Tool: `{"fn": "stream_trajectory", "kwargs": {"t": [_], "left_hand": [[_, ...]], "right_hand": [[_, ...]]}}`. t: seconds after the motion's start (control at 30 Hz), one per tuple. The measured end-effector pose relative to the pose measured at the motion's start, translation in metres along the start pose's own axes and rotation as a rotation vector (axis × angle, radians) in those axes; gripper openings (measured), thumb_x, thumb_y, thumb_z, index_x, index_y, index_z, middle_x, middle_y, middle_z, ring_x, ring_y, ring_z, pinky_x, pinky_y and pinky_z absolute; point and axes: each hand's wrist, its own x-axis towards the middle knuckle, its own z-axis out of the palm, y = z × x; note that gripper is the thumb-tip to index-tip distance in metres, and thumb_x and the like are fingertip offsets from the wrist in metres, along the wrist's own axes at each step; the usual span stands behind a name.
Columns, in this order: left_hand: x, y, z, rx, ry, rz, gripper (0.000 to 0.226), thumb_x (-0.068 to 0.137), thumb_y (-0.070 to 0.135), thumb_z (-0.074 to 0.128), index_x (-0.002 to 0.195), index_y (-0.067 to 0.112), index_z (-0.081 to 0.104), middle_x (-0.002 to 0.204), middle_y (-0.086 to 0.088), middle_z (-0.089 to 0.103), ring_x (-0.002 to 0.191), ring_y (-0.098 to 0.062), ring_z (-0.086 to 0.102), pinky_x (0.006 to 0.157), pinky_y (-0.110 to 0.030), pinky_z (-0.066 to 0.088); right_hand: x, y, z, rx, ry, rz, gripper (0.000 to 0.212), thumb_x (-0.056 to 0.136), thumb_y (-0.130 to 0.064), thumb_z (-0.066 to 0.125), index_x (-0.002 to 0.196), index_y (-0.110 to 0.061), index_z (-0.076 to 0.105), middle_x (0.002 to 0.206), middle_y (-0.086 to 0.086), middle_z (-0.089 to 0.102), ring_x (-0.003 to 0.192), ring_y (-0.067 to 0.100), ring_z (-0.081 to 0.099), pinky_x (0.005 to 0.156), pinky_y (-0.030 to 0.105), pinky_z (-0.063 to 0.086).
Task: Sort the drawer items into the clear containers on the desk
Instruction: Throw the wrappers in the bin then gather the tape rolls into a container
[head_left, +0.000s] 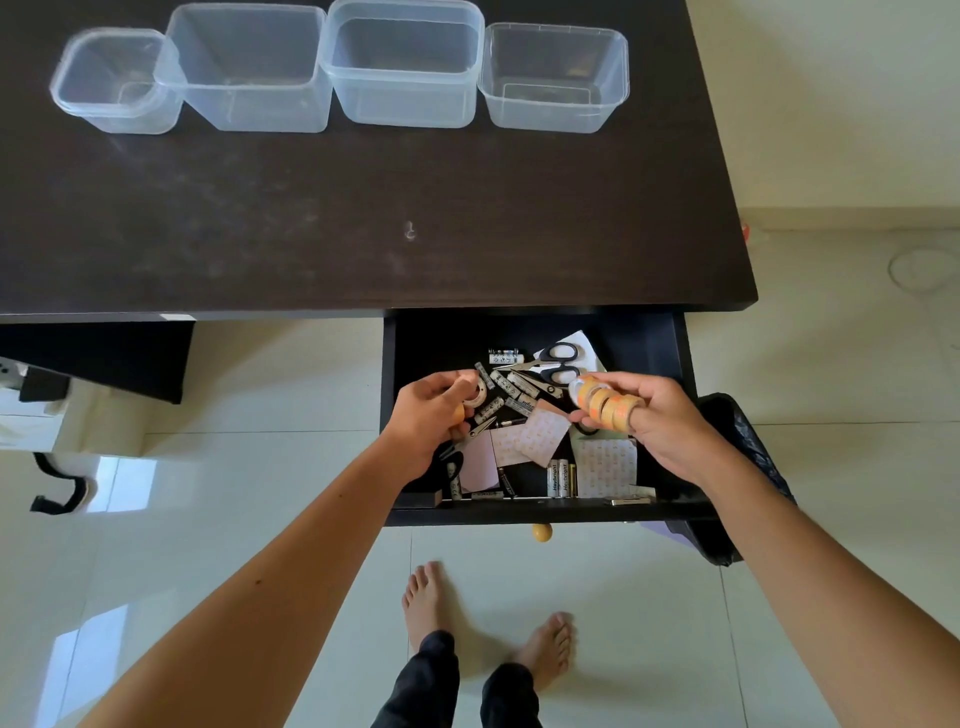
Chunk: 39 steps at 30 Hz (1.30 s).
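Nearest, above the open dark drawer, several small orange tape rolls are seen threaded onto the fingers of the right hand – probably so that many can be carried in one trip. The right grip is closed round them; the stack's long axis runs from lower right to upper left, its open end towards the scissors. One more pale tape roll is pinched in the left hand, its grip curled on it, the ring's face turned roughly towards the other hand, as if it is to be added to the stack.

Below the hands, batteries, pale paper sheets and black-handled scissors are left lying loose in the drawer.

Farther off, on the dark worktop, four clear plastic containers are set in a row, rims upward – nothing is visibly sorted into them yet.
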Motion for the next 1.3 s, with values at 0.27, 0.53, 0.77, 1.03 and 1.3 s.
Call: {"fn": "stream_trajectory", "kwargs": {"t": [0.27, 0.53, 0.77, 1.03, 1.3], "left_hand": [[-0.007, 0.017, -0.011, -0.151, -0.154, -0.073, 0.030, 0.096, 0.030, 0.071, 0.114, 0.006, 0.070, 0.116, -0.018, 0.073, 0.103, -0.031, 0.077, 0.085, -0.041, 0.064], [-0.011, 0.033, -0.022, -0.168, -0.242, -0.102, 0.027, 0.093, 0.029, 0.074, 0.109, 0.007, 0.072, 0.107, -0.015, 0.079, 0.097, -0.028, 0.078, 0.081, -0.039, 0.064], [-0.009, 0.055, -0.033, -0.234, -0.303, -0.075, 0.033, 0.098, 0.024, 0.068, 0.124, 0.003, 0.070, 0.123, -0.018, 0.074, 0.112, -0.034, 0.073, 0.093, -0.046, 0.061], [-0.013, 0.077, -0.039, -0.197, -0.353, -0.079, 0.038, 0.096, 0.029, 0.071, 0.126, 0.006, 0.070, 0.130, -0.020, 0.068, 0.115, -0.034, 0.072, 0.090, -0.042, 0.062], [-0.010, 0.089, -0.046, -0.219, -0.399, -0.070, 0.033, 0.091, 0.010, 0.076, 0.123, 0.006, 0.069, 0.124, -0.019, 0.072, 0.114, -0.033, 0.072, 0.093, -0.044, 0.061]], "right_hand": [[-0.005, -0.007, 0.000, 0.073, 0.063, -0.008, 0.042, 0.097, 0.012, 0.063, 0.128, -0.015, 0.073, 0.131, 0.012, 0.072, 0.117, 0.029, 0.074, 0.107, 0.053, 0.055], [-0.016, -0.025, 0.014, 0.150, -0.017, -0.008, 0.038, 0.096, 0.013, 0.062, 0.125, -0.009, 0.073, 0.135, 0.018, 0.069, 0.117, 0.031, 0.074, 0.096, 0.038, 0.063], [-0.011, -0.055, 0.044, 0.144, -0.057, -0.057, 0.033, 0.098, 0.008, 0.064, 0.126, -0.007, 0.073, 0.132, 0.018, 0.069, 0.112, 0.039, 0.075, 0.101, 0.050, 0.060], [0.006, -0.092, 0.089, -0.083, -0.046, -0.049, 0.037, 0.098, -0.001, 0.069, 0.123, -0.027, 0.076, 0.119, 0.003, 0.079, 0.102, 0.022, 0.080, 0.098, 0.046, 0.061], [0.024, -0.115, 0.102, -0.222, 0.015, -0.085, 0.027, 0.090, -0.012, 0.082, 0.112, -0.028, 0.081, 0.104, -0.007, 0.081, 0.101, 0.008, 0.077, 0.091, 0.034, 0.064]]}}
